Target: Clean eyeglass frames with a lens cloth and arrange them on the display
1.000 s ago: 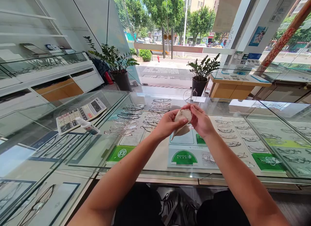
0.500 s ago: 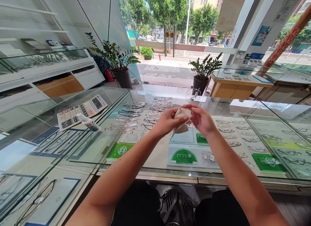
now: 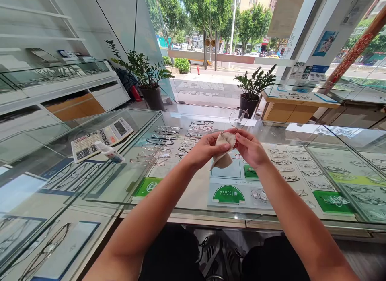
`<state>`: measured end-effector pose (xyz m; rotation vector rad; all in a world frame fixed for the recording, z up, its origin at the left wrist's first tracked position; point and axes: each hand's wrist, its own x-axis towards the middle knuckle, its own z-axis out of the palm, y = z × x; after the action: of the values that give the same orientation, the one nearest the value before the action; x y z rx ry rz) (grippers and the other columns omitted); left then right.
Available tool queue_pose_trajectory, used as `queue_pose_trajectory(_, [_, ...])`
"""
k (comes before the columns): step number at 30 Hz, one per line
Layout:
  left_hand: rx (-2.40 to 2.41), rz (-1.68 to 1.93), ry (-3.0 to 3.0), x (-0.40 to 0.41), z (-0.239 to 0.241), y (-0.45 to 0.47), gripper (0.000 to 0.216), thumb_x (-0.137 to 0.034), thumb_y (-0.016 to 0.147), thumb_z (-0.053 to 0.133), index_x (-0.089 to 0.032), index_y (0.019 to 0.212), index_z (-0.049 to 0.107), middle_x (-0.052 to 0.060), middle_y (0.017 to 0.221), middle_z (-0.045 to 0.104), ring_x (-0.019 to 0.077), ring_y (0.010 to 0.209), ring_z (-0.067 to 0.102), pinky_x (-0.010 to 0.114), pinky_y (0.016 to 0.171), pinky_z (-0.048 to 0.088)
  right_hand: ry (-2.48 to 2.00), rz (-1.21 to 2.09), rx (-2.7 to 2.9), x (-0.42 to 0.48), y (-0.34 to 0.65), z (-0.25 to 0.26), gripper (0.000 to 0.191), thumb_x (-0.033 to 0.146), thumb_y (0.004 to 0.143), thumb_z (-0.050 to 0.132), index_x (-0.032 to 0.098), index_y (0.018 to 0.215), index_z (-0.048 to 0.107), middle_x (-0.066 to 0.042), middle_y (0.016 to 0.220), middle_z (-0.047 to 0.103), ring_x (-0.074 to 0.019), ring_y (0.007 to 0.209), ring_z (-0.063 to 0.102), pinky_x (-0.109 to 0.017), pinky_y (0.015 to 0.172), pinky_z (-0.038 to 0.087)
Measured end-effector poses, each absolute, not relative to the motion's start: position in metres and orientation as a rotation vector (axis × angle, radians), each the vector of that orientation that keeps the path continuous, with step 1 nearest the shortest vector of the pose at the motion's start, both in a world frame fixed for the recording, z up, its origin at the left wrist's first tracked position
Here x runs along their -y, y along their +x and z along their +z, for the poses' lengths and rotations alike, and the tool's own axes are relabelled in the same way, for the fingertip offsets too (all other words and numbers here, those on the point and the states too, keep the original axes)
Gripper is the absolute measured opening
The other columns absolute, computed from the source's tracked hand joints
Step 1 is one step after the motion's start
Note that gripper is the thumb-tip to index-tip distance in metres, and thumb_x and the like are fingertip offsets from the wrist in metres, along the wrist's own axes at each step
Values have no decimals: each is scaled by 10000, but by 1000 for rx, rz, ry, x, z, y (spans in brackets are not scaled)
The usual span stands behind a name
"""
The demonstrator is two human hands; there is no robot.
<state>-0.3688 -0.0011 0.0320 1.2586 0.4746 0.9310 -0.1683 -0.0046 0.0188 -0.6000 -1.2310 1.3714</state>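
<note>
My left hand (image 3: pixel 202 151) is closed on a beige cleaning cloth (image 3: pixel 222 158), whose loose end hangs below the fingers. The cloth is folded around part of a pair of thin-rimmed eyeglasses (image 3: pixel 239 118); one round lens stands up above my hands. My right hand (image 3: pixel 251 149) pinches the eyeglasses from the right side, close against the cloth. The other lens is hidden by cloth and fingers. Both hands are above the glass display counter (image 3: pixel 187 212).
Rows of spectacle frames (image 3: pixel 164 140) lie in the counter. On its left stand a calculator (image 3: pixel 102 139) and a small white spray bottle (image 3: pixel 110 153). A green-and-white display card (image 3: pixel 228 194) shows below my hands. Potted plants (image 3: pixel 150 96) stand by the glass door beyond.
The cloth has shifted in my left fingers, and more of its end hangs down. The raised lens has moved very slightly left. My arms stay nearly in place.
</note>
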Motion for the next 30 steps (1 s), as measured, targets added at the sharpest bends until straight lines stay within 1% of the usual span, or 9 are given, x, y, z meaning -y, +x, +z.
queue_pose_trajectory(3, [-499,943,1275,1,33,-369,346,-379,782,967,-168,1016,825,55,952,771,127,795,657,240,719,503,-591,1369,1243,4,-168,19,231,500,866,876,367,1056,871,-3,1137,815,-229,1069,701,-404,965,569])
queue_pose_trajectory(6, [-521,969,1296,2,33,-369,333,-394,785,961,-164,985,827,46,901,747,117,749,620,242,681,480,-589,1363,1243,5,-168,19,233,491,866,877,363,1061,873,-4,1148,817,-234,1083,704,-417,998,567])
queue_pose_trajectory(9, [-550,996,1313,1,34,-370,368,-398,764,974,-154,991,818,43,883,736,115,737,614,235,660,466,-584,1351,1235,5,-168,20,221,480,868,880,362,1054,874,-5,1138,818,-236,1092,702,-419,999,570])
queue_pose_trajectory(14, [-573,974,1369,3,38,-371,417,-406,743,982,-137,998,790,25,826,706,108,689,602,226,622,454,-578,1361,1218,4,-167,19,212,469,868,893,364,1052,878,6,1162,818,-208,1066,697,-377,972,572])
queue_pose_trajectory(17, [-593,988,1397,5,40,-370,422,-400,730,987,-135,988,783,31,843,726,118,706,624,233,638,468,-587,1368,1224,5,-167,20,229,477,862,899,358,1057,877,4,1167,816,-210,1054,699,-378,965,576])
queue_pose_trajectory(20, [-632,1020,1413,6,40,-369,432,-416,722,988,-134,975,781,44,865,754,134,730,651,245,655,484,-587,1375,1242,7,-169,21,211,478,879,890,378,1065,871,13,1139,812,-196,1038,696,-367,959,575])
queue_pose_trajectory(23, [-666,1057,1402,8,39,-366,446,-433,700,994,-141,952,769,43,850,761,146,731,661,252,651,486,-581,1389,1259,9,-172,22,205,492,887,883,387,1062,869,18,1131,808,-187,1051,687,-356,975,571])
queue_pose_trajectory(26, [-695,1091,1402,8,37,-364,457,-455,697,993,-146,942,762,45,842,763,157,744,673,259,659,495,-598,1394,1250,11,-176,21,242,515,867,890,376,1065,866,10,1139,803,-204,1067,684,-375,987,578])
queue_pose_trajectory(30, [-737,1136,1394,8,33,-362,459,-479,717,979,-151,954,762,26,815,736,145,713,651,263,657,506,-611,1416,1183,12,-182,18,290,530,846,896,361,1080,861,5,1123,798,-204,1010,685,-383,968,589])
